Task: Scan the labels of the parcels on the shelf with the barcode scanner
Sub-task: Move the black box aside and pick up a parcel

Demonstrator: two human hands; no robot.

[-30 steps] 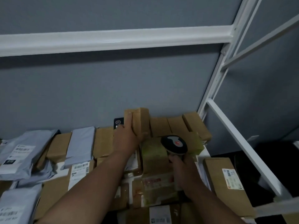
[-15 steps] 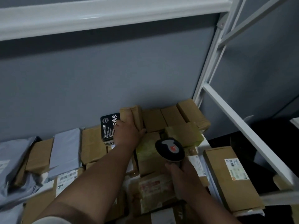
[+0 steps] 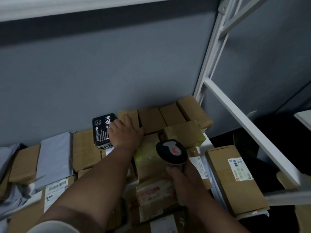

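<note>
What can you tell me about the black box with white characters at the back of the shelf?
The black box is a printed carton, it seems, with large white characters and rows of small white print. It stands tilted among brown cardboard parcels near the grey wall. The left hand rests against its right side, hiding part of the print. Its lower edge sits behind a brown parcel.

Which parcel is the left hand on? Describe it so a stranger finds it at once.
Look along the grey back wall to the upright row of brown boxes. The left hand rests on the black box at that row's left end: the only black one, with white print.
</note>
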